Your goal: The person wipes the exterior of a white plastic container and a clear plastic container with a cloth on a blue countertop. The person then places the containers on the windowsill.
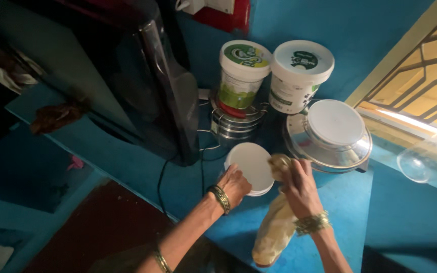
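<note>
A person's left hand [234, 184], a gold bangle at the wrist, rests with curled fingers on the near rim of a round white container lid [251, 166] that sits on a blue desk [345, 202]; whether the fingers grip the rim or merely press on it cannot be told. The right hand [299, 189], also wearing gold bangles, is clenched around the twisted neck of a pale plastic bag [274, 232] filled with something yellowish, which hangs down from the fist toward the desk's near edge. The bag's knotted top pokes out above the fist, just beside the white lid.

Behind the lid stands a stack of steel containers [234, 124] with a green-and-white tub [241, 76] on top. Beside it is a white plastic tub [298, 76] with a round dark label on its lid. To the right lies a shiny steel vessel [330, 139] capped with a white lid. A large dark appliance [147, 76] stands to the left, a black cable trailing from it across the desk. A clear glass jar [431, 156] lies tipped near the barred window at far right.
</note>
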